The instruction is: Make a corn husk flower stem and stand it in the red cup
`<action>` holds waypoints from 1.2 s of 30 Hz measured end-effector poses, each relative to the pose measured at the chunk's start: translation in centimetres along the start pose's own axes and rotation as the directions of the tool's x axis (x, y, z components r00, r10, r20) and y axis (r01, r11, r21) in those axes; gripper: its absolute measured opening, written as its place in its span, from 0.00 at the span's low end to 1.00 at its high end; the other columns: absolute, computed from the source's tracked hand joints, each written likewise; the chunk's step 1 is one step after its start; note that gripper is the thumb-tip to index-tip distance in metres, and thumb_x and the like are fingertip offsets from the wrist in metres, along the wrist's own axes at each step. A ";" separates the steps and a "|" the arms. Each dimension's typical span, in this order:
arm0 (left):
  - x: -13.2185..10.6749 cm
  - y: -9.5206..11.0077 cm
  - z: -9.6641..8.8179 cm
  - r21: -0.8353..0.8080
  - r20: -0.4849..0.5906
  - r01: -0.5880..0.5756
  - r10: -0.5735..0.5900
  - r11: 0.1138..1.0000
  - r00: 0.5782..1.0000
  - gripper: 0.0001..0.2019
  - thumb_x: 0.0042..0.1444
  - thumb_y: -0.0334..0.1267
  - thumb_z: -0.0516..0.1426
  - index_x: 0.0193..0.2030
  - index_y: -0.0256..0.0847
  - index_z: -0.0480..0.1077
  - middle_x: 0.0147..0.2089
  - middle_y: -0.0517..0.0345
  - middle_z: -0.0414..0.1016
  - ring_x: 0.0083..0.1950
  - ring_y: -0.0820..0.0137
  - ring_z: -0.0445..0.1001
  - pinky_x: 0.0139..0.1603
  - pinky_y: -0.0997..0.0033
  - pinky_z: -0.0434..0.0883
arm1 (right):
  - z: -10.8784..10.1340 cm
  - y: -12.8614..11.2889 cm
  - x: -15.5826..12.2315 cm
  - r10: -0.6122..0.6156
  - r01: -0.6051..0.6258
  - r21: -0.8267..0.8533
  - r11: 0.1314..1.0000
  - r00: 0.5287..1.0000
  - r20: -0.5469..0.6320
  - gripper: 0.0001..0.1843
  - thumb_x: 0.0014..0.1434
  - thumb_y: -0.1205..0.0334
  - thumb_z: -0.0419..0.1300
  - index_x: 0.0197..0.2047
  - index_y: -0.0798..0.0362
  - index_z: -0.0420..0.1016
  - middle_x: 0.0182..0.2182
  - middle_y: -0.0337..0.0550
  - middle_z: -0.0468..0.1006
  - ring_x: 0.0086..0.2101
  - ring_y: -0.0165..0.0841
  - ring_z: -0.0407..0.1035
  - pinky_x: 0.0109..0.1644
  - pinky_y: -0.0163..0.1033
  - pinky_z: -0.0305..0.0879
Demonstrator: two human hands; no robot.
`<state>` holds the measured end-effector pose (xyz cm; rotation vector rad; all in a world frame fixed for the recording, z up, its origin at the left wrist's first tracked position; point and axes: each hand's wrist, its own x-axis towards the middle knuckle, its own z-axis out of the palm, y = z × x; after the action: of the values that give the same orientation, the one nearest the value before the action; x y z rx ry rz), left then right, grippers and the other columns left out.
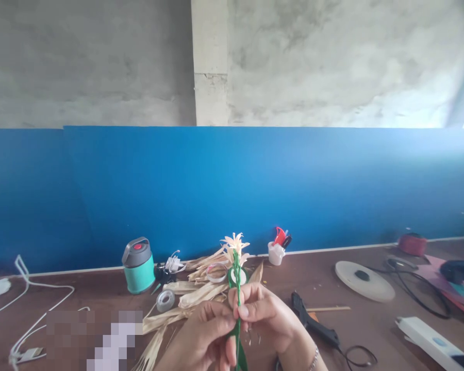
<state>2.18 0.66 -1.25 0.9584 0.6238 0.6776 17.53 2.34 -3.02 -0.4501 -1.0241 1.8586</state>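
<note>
I hold an upright handmade flower [235,245] with pale husk petals on a green-wrapped stem [237,288]. My left hand [201,340] pinches the stem low down, fingers closed around it. My right hand [265,314] grips the same stem just above and to the right, thumb and fingers pressed on it. A roll of green tape [237,276] sits right behind the stem on the brown table [320,281]. Dried corn husks [193,296] lie spread under and behind my hands.
A teal jar with a grey lid [138,264] stands at the back left, a clear tape roll [165,300] near it. A black glue gun [313,322] lies right of my hands. A white cup of tools [276,251], a round white disc [364,281], white cables [34,309] and a blue board [232,190] surround the area.
</note>
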 end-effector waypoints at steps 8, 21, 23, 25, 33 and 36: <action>-0.2 0.0 0.4 0.020 -0.049 -0.087 0.088 0.996 0.995 0.17 0.43 0.48 0.66 0.24 0.37 0.69 0.11 0.64 0.69 0.08 0.83 0.58 0.09 0.86 0.53 | 0.9 -0.4 -0.3 -0.042 0.042 0.078 0.996 0.999 -0.002 0.11 0.37 0.64 0.74 0.21 0.59 0.77 0.17 0.38 0.73 0.19 0.24 0.64 0.25 0.30 0.55; -0.1 -1.6 0.0 0.960 -0.005 -0.240 0.869 0.142 0.495 0.08 0.57 0.35 0.55 0.32 0.41 0.75 0.23 0.60 0.75 0.22 0.74 0.70 0.24 0.79 0.66 | 2.6 -0.1 0.2 -0.366 0.232 -0.394 0.889 0.877 -0.310 0.16 0.39 0.55 0.72 0.21 0.56 0.73 0.23 0.38 0.69 0.27 0.29 0.61 0.32 0.35 0.56; -0.2 -1.1 -0.3 0.967 0.073 -0.248 0.870 0.058 0.487 0.08 0.57 0.32 0.54 0.32 0.42 0.75 0.25 0.60 0.76 0.24 0.73 0.72 0.27 0.79 0.69 | 2.7 0.1 0.3 -0.374 0.227 -0.414 0.882 0.871 -0.319 0.16 0.40 0.54 0.71 0.21 0.56 0.72 0.23 0.38 0.68 0.26 0.29 0.61 0.32 0.35 0.55; -0.3 -0.4 -0.4 0.965 0.102 -0.258 0.850 0.041 0.517 0.09 0.56 0.31 0.54 0.30 0.42 0.75 0.32 0.56 0.78 0.31 0.70 0.76 0.33 0.77 0.72 | 2.5 0.2 0.4 -0.368 0.211 -0.431 0.877 0.873 -0.320 0.16 0.40 0.54 0.71 0.21 0.56 0.72 0.23 0.38 0.68 0.27 0.30 0.61 0.32 0.35 0.55; -1.1 1.0 0.0 0.856 -0.154 -0.149 0.519 0.496 0.841 0.13 0.56 0.40 0.53 0.23 0.39 0.69 0.23 0.58 0.71 0.22 0.72 0.71 0.22 0.77 0.68 | 1.4 -0.1 0.4 -0.141 0.047 -0.351 0.935 0.959 -0.245 0.19 0.39 0.52 0.72 0.21 0.57 0.69 0.19 0.36 0.68 0.23 0.26 0.58 0.29 0.33 0.49; -1.2 0.7 0.3 0.734 -0.306 0.007 0.321 0.679 0.896 0.16 0.57 0.47 0.52 0.24 0.40 0.64 0.13 0.65 0.62 0.13 0.76 0.63 0.14 0.81 0.60 | 1.3 -0.1 0.3 -0.103 0.024 -0.310 0.951 0.965 -0.240 0.20 0.40 0.52 0.72 0.22 0.57 0.69 0.19 0.37 0.68 0.22 0.26 0.57 0.28 0.33 0.48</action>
<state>1.49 -0.13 -0.28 1.6488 1.2600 0.8191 16.58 1.99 -2.19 -0.8065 -1.1373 1.5408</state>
